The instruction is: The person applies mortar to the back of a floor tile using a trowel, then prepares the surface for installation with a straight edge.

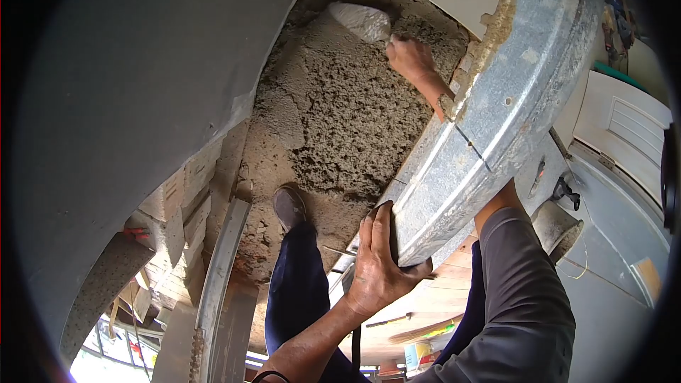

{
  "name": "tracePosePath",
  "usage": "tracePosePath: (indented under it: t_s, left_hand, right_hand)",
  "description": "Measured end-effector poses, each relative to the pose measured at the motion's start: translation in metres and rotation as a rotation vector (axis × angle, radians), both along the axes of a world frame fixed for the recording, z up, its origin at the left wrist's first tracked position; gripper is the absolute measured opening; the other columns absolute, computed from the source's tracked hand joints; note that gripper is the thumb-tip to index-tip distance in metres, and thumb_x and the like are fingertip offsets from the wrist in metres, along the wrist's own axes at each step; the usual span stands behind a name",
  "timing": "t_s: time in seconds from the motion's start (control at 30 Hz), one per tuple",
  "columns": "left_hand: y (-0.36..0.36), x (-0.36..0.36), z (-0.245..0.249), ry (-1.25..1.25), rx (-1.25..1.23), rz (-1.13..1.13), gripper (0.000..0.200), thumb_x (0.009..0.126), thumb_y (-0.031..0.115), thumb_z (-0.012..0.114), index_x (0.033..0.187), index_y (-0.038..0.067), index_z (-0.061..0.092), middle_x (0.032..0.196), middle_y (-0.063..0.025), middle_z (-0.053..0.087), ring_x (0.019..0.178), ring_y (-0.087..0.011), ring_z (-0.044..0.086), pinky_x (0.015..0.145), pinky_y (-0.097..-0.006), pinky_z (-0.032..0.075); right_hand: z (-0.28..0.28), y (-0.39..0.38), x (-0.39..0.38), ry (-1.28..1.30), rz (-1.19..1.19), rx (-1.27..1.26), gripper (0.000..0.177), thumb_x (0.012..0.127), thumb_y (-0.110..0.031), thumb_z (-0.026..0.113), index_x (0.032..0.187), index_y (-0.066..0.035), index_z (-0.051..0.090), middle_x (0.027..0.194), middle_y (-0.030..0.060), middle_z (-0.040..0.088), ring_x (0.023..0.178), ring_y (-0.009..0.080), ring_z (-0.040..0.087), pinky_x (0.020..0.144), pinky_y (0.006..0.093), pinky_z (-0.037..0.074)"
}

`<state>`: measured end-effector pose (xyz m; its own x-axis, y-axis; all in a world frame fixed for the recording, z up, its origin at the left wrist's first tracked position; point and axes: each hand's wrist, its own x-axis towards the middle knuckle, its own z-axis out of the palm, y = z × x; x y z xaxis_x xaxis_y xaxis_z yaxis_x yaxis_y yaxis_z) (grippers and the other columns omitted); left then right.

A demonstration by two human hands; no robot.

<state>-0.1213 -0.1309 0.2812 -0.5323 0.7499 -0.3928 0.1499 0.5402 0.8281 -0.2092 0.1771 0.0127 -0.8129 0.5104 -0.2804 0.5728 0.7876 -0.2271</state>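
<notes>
A mortar-smeared trowel (360,23) was held at the mortar (347,113) by the right hand (412,62); a metal beam (489,106) was gripped by the left hand (379,272).

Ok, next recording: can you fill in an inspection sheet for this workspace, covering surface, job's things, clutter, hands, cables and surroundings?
Surface: grey mortar, coarse in the middle, smoother along the left side; a shoe stands at its near edge.
Job's things: trowel at the mortar's far end; metal frame along the right.
Clutter: pale stacked pieces and a metal bar at lower left.
Hands: right hand holds the trowel; left hand at the frame's near end, grip unclear.
Cables: thin strand at right, type unclear.
Surroundings: white door at right.
</notes>
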Motion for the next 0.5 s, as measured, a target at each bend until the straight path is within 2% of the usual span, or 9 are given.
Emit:
tracePosePath:
  t_s: [0.07,0.1,0.2,0.3,0.37,0.4,0.47,0.5]
  left_hand:
    - [-0.001,0.002,0.0,-0.016,-0.001,0.005,0.096,0.066,0.017,0.082,0.138,-0.015,0.028,0.117,-0.0274,0.047,0.103,-0.039,0.051,0.089,-0.0502,0.047]
    - [-0.001,0.001,0.001,-0.028,-0.001,0.008,0.096,0.066,0.017,0.082,0.138,-0.015,0.028,0.117,-0.0274,0.047,0.103,-0.039,0.051,0.089,-0.0501,0.047]
    - [-0.001,0.003,0.001,-0.018,-0.001,-0.014,0.096,0.067,0.017,0.082,0.138,-0.015,0.027,0.117,-0.0278,0.047,0.103,-0.0392,0.051,0.089,-0.0498,0.047]
    - [0.001,-0.001,0.004,-0.01,0.006,-0.029,0.096,0.067,0.017,0.082,0.138,-0.016,0.027,0.118,-0.0284,0.047,0.104,-0.0396,0.051,0.09,-0.0498,0.047]
    - [0.002,-0.002,0.005,-0.018,0.014,-0.03,0.096,0.067,0.017,0.082,0.138,-0.016,0.027,0.118,-0.0287,0.047,0.105,-0.0401,0.051,0.091,-0.0502,0.046]
    - [0.002,-0.002,0.005,-0.018,0.017,-0.028,0.096,0.067,0.018,0.082,0.138,-0.016,0.026,0.119,-0.0289,0.046,0.106,-0.0406,0.05,0.092,-0.0505,0.046]
    - [-0.002,-0.003,0.005,-0.041,0.009,-0.017,0.097,0.067,0.018,0.082,0.138,-0.016,0.025,0.119,-0.0292,0.046,0.107,-0.0415,0.05,0.093,-0.0509,0.046]
    - [-0.001,-0.005,0.007,-0.066,0.005,-0.011,0.098,0.067,0.018,0.082,0.139,-0.016,0.025,0.12,-0.0295,0.046,0.107,-0.042,0.05,0.093,-0.0511,0.045]
  right_hand:
    - [0.003,0.013,0.002,0.044,-0.116,-0.056,0.033,0.095,-0.034,0.048,0.102,-0.007,0.066,0.092,0.0213,0.07,0.081,0.0385,0.07,0.072,0.0491,0.056]
    - [0.0,0.02,0.008,0.204,-0.098,0.01,0.036,0.095,-0.036,0.049,0.1,-0.006,0.068,0.083,0.0221,0.069,0.08,0.0405,0.069,0.072,0.0507,0.056]
    - [-0.024,0.04,0.023,0.228,-0.195,0.201,0.037,0.094,-0.036,0.049,0.098,-0.006,0.07,0.082,0.0224,0.069,0.079,0.0417,0.069,0.073,0.0521,0.056]
    - [-0.044,0.04,0.029,0.222,-0.507,0.002,0.037,0.094,-0.039,0.054,0.09,-0.004,0.067,0.075,0.0186,0.069,0.069,0.036,0.069,0.065,0.0461,0.056]
    - [-0.092,0.048,0.035,0.232,-0.704,-0.234,0.035,0.093,-0.039,0.059,0.086,-0.005,0.064,0.068,0.0108,0.064,0.058,0.0239,0.064,0.055,0.0378,0.053]
    - [-0.086,0.043,0.03,0.235,-0.81,-0.337,0.035,0.093,-0.039,0.062,0.084,-0.005,0.063,0.064,0.0069,0.062,0.053,0.0178,0.062,0.05,0.0336,0.051]
    - [-0.049,0.042,0.024,0.295,-0.874,-0.893,0.032,0.093,-0.037,0.064,0.084,-0.006,0.062,0.063,0.0028,0.059,0.05,0.0124,0.057,0.046,0.0301,0.049]
    - [-0.019,0.019,0.006,0.312,-0.92,-0.763,0.031,0.093,-0.035,0.065,0.085,-0.006,0.061,0.063,0.0024,0.059,0.049,0.0141,0.056,0.044,0.0304,0.047]
